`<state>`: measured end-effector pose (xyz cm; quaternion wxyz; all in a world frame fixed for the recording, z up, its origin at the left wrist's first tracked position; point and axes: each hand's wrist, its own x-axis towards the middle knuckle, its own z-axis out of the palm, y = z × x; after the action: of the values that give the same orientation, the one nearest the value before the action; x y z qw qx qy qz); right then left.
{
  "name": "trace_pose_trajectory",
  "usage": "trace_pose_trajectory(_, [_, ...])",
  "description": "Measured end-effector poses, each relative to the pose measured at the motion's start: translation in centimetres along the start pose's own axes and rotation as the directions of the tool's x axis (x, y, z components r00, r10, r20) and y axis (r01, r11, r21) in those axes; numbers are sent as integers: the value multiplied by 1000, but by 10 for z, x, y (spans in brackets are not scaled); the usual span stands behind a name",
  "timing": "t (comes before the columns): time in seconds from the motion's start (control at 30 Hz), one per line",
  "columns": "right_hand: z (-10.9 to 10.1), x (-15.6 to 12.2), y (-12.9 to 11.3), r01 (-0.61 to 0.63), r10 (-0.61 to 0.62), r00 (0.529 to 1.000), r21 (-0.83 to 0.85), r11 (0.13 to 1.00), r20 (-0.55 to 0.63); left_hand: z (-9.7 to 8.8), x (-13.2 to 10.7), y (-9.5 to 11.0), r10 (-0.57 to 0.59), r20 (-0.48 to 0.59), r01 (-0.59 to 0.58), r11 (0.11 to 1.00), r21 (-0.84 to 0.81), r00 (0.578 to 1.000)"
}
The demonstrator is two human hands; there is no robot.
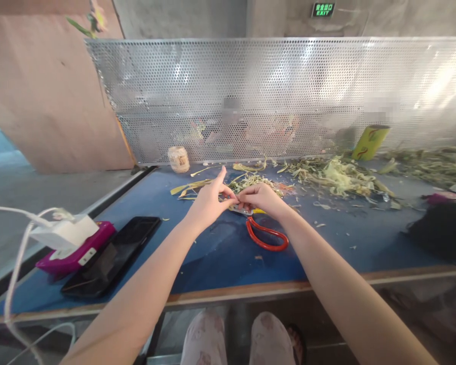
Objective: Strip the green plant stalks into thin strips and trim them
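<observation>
My left hand (pixel 211 201) and my right hand (pixel 264 198) meet over the middle of the blue table. Both pinch at the same spot, fingertips nearly touching. Whatever lies between them is too small to make out. The left index finger points up, apart from the pinch. Just below my right hand lie scissors (pixel 269 241) with red handles, their blades partly covered by the hands. Behind the fingers spreads a small heap of pale green plant bits (pixel 255 180). Yellowish dried stalks (pixel 192 187) lie left of it, beyond my left hand.
A black phone (pixel 112 258) and a magenta power strip (pixel 78 251) with a white charger (pixel 66 232) occupy the left. A tape roll (pixel 178 159) stands near the perforated metal screen (pixel 213 76). Farther right are withered leaves (pixel 338 177), a yellow box (pixel 371 142) and a dark bundle (pixel 441 230).
</observation>
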<state>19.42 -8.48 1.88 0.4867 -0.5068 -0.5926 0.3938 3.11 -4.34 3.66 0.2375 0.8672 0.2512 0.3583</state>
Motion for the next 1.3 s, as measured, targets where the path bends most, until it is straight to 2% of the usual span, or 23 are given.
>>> trace_pose_trajectory(0.2, [-3, -2, 1, 25, -25, 1000, 10, 1000, 14, 1, -1, 0, 100, 52, -96, 993, -70, 994])
trace_pose_trajectory(0.37, [-5, -3, 0, 12, -12, 1000, -30, 999, 16, 0, -1, -3, 136, 95, -131, 990, -57, 986])
trace_pose_trajectory(0.5, [-5, -4, -3, 1, -2, 1000, -42, 999, -28, 2, 0, -11, 90, 36, -89, 996, -30, 995])
trace_pose_trajectory(0.63, [-4, -3, -3, 29, -33, 999, -96, 995, -43, 5, -1, -17, 45, 96, -35, 994, -106, 994])
trace_pose_trajectory(0.7, [-4, -2, -1, 61, -70, 996, -136, 989, -59, 6, -1, -18, 27, 116, -14, 993, -118, 993])
trace_pose_trajectory(0.83, [-1, 2, 3, 184, -207, 974, -203, 962, -97, 7, 0, -18, -22, 76, 33, 987, -154, 997])
trace_pose_trajectory(0.93, [1, 3, 3, 243, -308, 944, -376, 894, -121, 8, 1, -17, -77, 77, 93, 968, -233, 994])
trace_pose_trajectory(1.07, [0, -1, 1, 294, -441, 893, -633, 716, -84, 9, 1, -14, -152, 97, 176, 928, -330, 984])
trace_pose_trajectory(1.3, [4, -10, -7, 209, -454, 891, -884, 418, -4, 8, 1, -11, -181, 83, 198, 933, -301, 980])
